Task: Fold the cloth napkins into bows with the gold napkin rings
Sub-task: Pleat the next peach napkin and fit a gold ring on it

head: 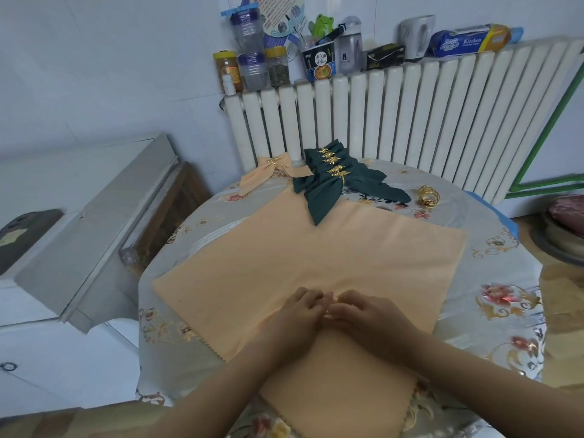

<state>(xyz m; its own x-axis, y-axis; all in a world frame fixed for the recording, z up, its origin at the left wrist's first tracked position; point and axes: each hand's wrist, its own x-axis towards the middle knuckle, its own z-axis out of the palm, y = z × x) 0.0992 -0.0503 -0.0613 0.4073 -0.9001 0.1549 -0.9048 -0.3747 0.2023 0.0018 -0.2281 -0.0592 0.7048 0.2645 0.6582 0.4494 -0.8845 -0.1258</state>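
From the head camera, a round table (505, 279) with a glossy floral cover stands close against a white ribbed radiator (410, 115) at its far edge, and a grey cabinet (94, 222) crowds its left edge; bare cover shows along the right edge. A peach napkin (316, 254) lies spread flat as a diamond over the middle of the table, its near corner at the near edge, with a pinked, zigzag hem showing there. Both forearms reach in from the near edge, and the left hand (298, 314) and right hand (366, 314) meet knuckles-up on the napkin's near half, fingers curled down and pinching the soft cloth where they touch. Toward the far edge lies a pile of dark green bows (331, 184), each cinched by a gold leaf ring, its tails overlapping the napkin's far corner. Just left of it sits one peach bow (268, 172) with its own ring. A loose gold napkin ring (429, 196), coiled wire, rests apart near the far right edge.
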